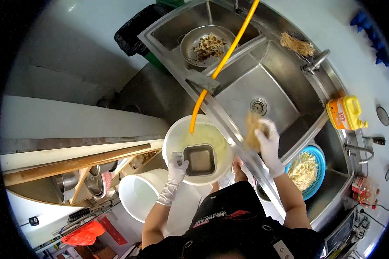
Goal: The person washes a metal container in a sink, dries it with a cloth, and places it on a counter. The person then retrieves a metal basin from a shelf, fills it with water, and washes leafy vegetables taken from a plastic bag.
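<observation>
My left hand (176,168), in a white glove, is closed on the rim of a square metal pan (200,160). The pan is at the mouth of a large white bucket (170,138) with cloudy, pale yellowish liquid inside. My right hand (270,144), also gloved, grips a tan loofah scrubber (252,131) above the front edge of the middle steel sink (263,88). The scrubber is blurred, and its fibres look like those of another loofah (297,44) on the sink's back ledge. A yellow hose (222,64) runs down into the bucket.
A round pan (189,54) with food scraps sits in the far sink. In the near sink, a blue basket (320,172) holds pale shreds. A yellow detergent jug (345,113) stands on the back ledge. Beside my left arm is another white bucket (129,190) with liquid.
</observation>
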`<state>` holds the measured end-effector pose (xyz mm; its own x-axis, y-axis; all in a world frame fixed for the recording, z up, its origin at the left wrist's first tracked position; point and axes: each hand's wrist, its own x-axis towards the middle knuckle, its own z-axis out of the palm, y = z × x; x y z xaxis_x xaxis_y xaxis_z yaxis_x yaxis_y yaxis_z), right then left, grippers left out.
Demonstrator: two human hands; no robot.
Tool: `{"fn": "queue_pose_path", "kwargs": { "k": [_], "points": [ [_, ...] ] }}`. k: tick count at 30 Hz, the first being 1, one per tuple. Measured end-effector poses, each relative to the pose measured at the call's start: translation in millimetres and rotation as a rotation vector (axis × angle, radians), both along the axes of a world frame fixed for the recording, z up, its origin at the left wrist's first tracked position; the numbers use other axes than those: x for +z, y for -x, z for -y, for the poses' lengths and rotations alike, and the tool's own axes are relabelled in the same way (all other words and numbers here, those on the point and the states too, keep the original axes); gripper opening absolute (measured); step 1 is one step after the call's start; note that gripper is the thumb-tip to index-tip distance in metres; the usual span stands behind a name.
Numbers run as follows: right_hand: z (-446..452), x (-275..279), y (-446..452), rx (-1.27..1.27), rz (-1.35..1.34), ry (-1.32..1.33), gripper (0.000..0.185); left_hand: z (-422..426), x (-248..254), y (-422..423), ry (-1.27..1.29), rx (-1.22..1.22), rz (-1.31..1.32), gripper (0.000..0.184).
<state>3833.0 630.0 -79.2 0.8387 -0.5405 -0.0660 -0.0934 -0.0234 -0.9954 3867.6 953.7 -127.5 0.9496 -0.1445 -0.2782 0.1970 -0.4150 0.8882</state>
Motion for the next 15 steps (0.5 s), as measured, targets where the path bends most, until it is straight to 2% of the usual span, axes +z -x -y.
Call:
{"fn": "queue_pose_path", "kwargs": {
  "k": [1, 2, 4, 5, 6, 7, 8, 11, 12, 14, 15],
  "points": [
    [-11, 25, 8, 0.074, 0.011, 0.194, 0.022, 7, 9, 1, 0.031, -0.004, 0.004, 0.022],
    [-20, 37, 17, 0.191, -0.060, 0.014, 0.022, 16, 19, 2, 0.063, -0.010, 0.008, 0.023],
    [-34, 55, 19, 0.420, 0.160, 0.348, 0.024, 47, 46, -3, 0.108, -0.040, 0.089, 0.023],
    [-38, 62, 16, 0.524, 0.188, 0.464, 0.023, 65, 62, -7, 0.087, -0.067, 0.112, 0.023],
    [-46, 70, 18, 0.575, 0.056, 0.535, 0.021, 83, 74, -11, 0.067, -0.094, 0.136, 0.022],
    [-49, 68, 12, 0.579, 0.061, 0.782, 0.021, 102, 81, -14, 0.163, -0.081, 0.113, 0.020],
    [-48, 57, 5, 0.577, 0.058, 1.027, 0.021, 119, 90, -20, 0.051, -0.138, 0.183, 0.018],
    [-25, 19, -18, 0.544, -0.181, 1.617, 0.021, 174, 71, -40, 0.062, -0.212, 0.358, 0.018],
    [-14, -22, -27, 0.437, -0.232, 1.572, 0.018, 192, 65, -43, 0.087, -0.190, 0.310, 0.018],
    [2, -45, -41, 0.265, -0.433, 1.295, 0.016, 218, 25, -61, 0.081, -0.218, 0.378, 0.015],
    [16, -45, -43, 0.337, -0.445, 1.263, 0.016, 234, 17, -65, 0.131, -0.219, 0.353, 0.016]
  ]
}}
